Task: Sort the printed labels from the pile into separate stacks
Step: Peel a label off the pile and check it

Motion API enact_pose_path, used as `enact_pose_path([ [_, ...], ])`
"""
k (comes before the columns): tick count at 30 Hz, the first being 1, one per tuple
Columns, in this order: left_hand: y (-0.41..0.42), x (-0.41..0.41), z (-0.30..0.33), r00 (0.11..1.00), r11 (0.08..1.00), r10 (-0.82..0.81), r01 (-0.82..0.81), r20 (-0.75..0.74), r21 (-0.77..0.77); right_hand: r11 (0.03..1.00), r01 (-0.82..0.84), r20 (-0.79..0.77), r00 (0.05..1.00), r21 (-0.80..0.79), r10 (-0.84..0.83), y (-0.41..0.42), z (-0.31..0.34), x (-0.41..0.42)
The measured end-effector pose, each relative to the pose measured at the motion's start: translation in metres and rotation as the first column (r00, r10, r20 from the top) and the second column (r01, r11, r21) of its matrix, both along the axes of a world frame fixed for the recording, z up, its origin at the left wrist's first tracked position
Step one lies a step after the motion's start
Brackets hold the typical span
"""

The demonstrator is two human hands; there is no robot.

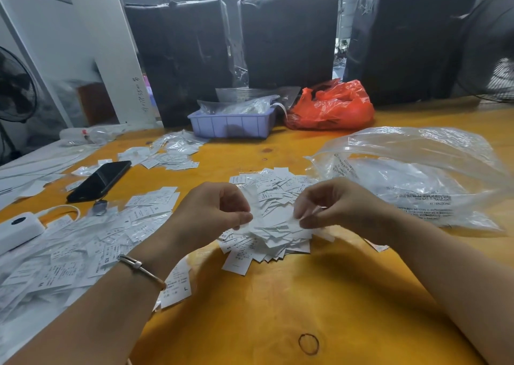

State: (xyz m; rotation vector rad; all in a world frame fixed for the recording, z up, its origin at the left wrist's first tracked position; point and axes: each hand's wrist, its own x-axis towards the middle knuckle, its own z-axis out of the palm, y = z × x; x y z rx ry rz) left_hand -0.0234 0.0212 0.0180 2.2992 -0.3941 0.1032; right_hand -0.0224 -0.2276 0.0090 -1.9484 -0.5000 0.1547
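So the yellow bench (278, 309) is covered in paper, and the main pile of labels (274, 225) sits dead centre, right under both hands. The left hand (211, 211) and right hand (331, 206) each have their fingers (244, 217) curled in, pinching what looks like the same white label between them just above the pile. It's blurry there, so I can't tell if it's one label or two stuck together.

My take on doing this bit well: peel one label at a time, read the size letter before you let go, and drop it square on its matching stack. The sorted spread on the left (69, 253) already overlaps itself (XS, S and L are readable in there), so keeping the stacks apart matters or you'll end up re-sorting. Thin paper slides and sticks, so a light pinch at the edges beats grabbing a clump.

Containers, biggest first: the big clear plastic bag (417, 175) on the right lies slack with printed warning text; I can't tell if anything's inside. The red plastic bag (331, 106) at the back is bunched up, contents hidden. The little purple tray (230, 125) holds clear packets.
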Motion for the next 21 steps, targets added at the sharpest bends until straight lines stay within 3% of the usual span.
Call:
enact_pose_path([
  [2,0.0,0.0,0.0,1.0,1.0,-0.002,0.002,-0.001,-0.001,0.995,0.072,-0.051,0.996,0.075,-0.068,-0.009,0.003,0.003],
  [4,0.0,-0.001,0.0,1.0,1.0,-0.002,0.002,0.0,0.003,0.949,0.295,0.005,0.955,0.115,-0.297,-0.018,0.003,0.008],
  [5,0.0,-0.001,0.0,1.0,1.0,0.0,0.0,0.0,0.005,0.882,0.443,0.042,0.89,0.161,-0.454,-0.023,0.002,0.012],
  [7,0.0,-0.001,0.001,1.0,1.0,0.004,-0.004,0.003,0.008,0.638,0.716,0.046,0.654,0.282,-0.755,-0.04,0.003,0.021],
  [8,0.0,-0.001,0.001,1.0,1.0,0.003,-0.003,0.004,0.008,0.531,0.807,0.067,0.533,0.259,-0.843,-0.052,0.002,0.028],
  [10,0.0,-0.001,0.001,1.0,1.0,-0.001,0.001,0.005,0.009,0.402,0.916,0.245,0.388,0.008,-0.889,-0.072,0.003,0.033],
  [12,-0.001,-0.001,0.001,1.0,1.0,-0.001,0.001,0.006,0.012,0.289,0.957,0.405,0.271,-0.018,-0.873,-0.079,0.002,0.034],
  [13,-0.001,-0.001,0.001,1.0,1.0,-0.001,0.001,0.005,0.013,0.3,0.954,0.407,0.274,-0.001,-0.872,-0.079,0.002,0.033],
  [15,-0.001,-0.001,0.001,1.0,1.0,0.0,0.0,-0.002,0.014,0.361,0.917,0.381,0.4,-0.171,-0.834,-0.074,-0.001,0.032],
  [17,-0.001,-0.001,0.001,1.0,1.0,-0.002,0.003,-0.006,0.013,0.298,0.855,0.453,0.486,-0.426,-0.747,-0.069,-0.003,0.033],
  [18,-0.001,-0.001,0.001,1.0,1.0,-0.004,0.004,-0.007,0.012,0.239,0.845,0.532,0.496,-0.479,-0.687,-0.066,-0.003,0.033],
  [19,-0.001,-0.002,0.001,1.0,1.0,-0.005,0.005,-0.007,0.013,0.218,0.847,0.591,0.501,-0.485,-0.633,-0.062,-0.003,0.031],
  [21,-0.002,-0.002,0.0,1.0,1.0,-0.008,0.009,-0.007,0.021,0.324,0.841,0.632,0.539,-0.433,-0.556,-0.053,-0.002,0.028],
])
